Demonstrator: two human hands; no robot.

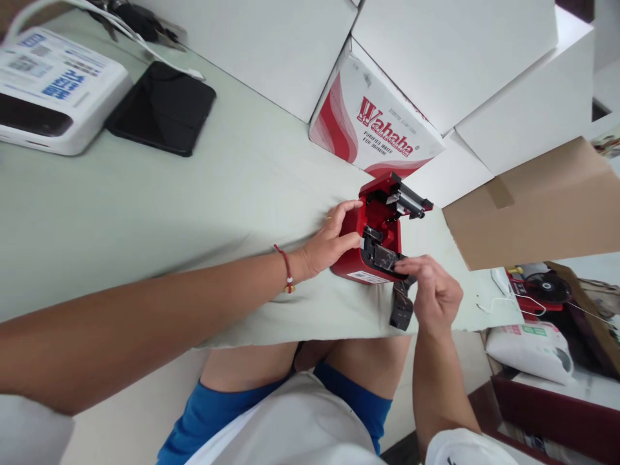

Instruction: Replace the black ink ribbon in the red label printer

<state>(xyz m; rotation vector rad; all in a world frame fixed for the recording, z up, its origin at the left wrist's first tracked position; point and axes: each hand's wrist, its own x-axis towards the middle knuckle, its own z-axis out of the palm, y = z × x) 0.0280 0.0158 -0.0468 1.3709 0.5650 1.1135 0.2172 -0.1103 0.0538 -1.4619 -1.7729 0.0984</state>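
Observation:
A red label printer (352, 258) stands near the table's front edge with its lid (404, 197) tilted up. My left hand (334, 239) grips its left side, thumb on the near rim and fingers on the far rim. A dark marbled label strip (386, 257) lies across the front inside the printer. It hangs out at the right, and its loose end (402, 307) curls down onto the table. My right hand (433, 287) is closed at the strip, its fingertips on it by the printer's right front corner. Part of the strip is hidden behind those fingers.
White boxes (460, 51), a Wahaha water carton (372, 126) and a brown cardboard box (537, 206) stand behind the printer. At the left lie a black phone (162, 108), a white device (62, 90), its cable and keys (138, 22). A white bag (530, 352) sits at the right.

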